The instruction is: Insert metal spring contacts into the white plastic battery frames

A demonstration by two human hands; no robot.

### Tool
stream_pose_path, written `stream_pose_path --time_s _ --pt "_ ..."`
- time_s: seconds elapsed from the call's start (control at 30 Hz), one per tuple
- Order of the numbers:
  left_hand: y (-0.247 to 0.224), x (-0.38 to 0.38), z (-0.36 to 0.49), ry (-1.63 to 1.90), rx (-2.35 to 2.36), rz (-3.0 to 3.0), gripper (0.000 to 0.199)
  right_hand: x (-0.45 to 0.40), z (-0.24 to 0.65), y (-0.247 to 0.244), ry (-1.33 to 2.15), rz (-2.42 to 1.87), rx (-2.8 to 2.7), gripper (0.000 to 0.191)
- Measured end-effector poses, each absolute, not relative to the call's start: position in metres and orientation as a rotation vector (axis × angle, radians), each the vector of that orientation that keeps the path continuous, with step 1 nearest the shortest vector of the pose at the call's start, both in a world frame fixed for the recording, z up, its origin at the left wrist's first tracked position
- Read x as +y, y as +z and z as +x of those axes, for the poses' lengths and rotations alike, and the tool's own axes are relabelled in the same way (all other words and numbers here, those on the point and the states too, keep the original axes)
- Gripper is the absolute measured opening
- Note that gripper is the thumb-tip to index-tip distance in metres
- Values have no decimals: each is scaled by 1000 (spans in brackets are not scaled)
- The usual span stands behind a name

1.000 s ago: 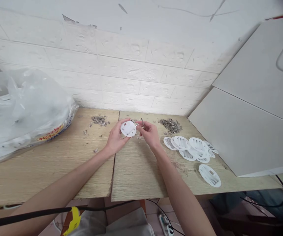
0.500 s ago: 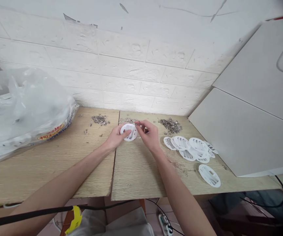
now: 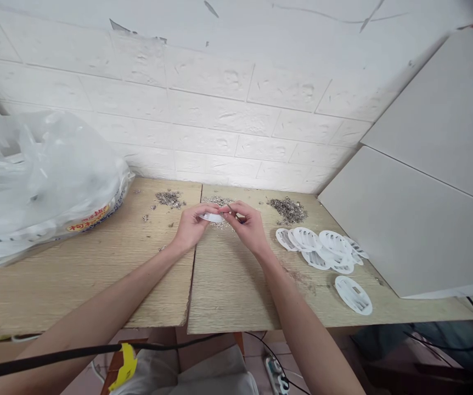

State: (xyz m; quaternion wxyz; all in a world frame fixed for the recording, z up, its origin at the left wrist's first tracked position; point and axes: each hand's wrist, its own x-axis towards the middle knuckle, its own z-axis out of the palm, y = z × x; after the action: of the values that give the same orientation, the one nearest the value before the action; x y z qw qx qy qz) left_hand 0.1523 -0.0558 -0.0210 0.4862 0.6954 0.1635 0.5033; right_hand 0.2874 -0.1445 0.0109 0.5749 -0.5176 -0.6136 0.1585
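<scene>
Near the middle of the table, my left hand (image 3: 191, 226) is closed on a round white plastic disc (image 3: 210, 218). The disc is tilted so that mostly its edge shows. My right hand (image 3: 249, 226) pinches a thin dark tool (image 3: 230, 208) at the disc's right edge; its kind is too small to make out. Fingers of both hands meet there and hide that edge. Small metal parts (image 3: 215, 201) lie scattered on the table just behind and below the disc.
Several white slotted discs (image 3: 306, 239) overlap at the right, with a single disc (image 3: 354, 295) nearer the front edge. Small metal parts form a dark pile (image 3: 288, 210) and a smaller pile (image 3: 169, 198). A filled plastic bag (image 3: 47, 186) stands left; white panels (image 3: 421, 230) stand right.
The disc has turned from facing me to nearly edge-on. My left thumb no longer lies across its face, and my hands have come closer together.
</scene>
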Motion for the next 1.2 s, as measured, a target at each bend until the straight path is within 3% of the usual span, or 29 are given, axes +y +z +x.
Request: stream_pose_path --time_s 0.9,1.2 --pt "-12 -46 141 1228 224 2212 21 -140 292 -3 17 -1218 -1759 12" --pt "-12 -47 141 1241 243 2185 21 -143 292 5 242 -1235 -1616 13"
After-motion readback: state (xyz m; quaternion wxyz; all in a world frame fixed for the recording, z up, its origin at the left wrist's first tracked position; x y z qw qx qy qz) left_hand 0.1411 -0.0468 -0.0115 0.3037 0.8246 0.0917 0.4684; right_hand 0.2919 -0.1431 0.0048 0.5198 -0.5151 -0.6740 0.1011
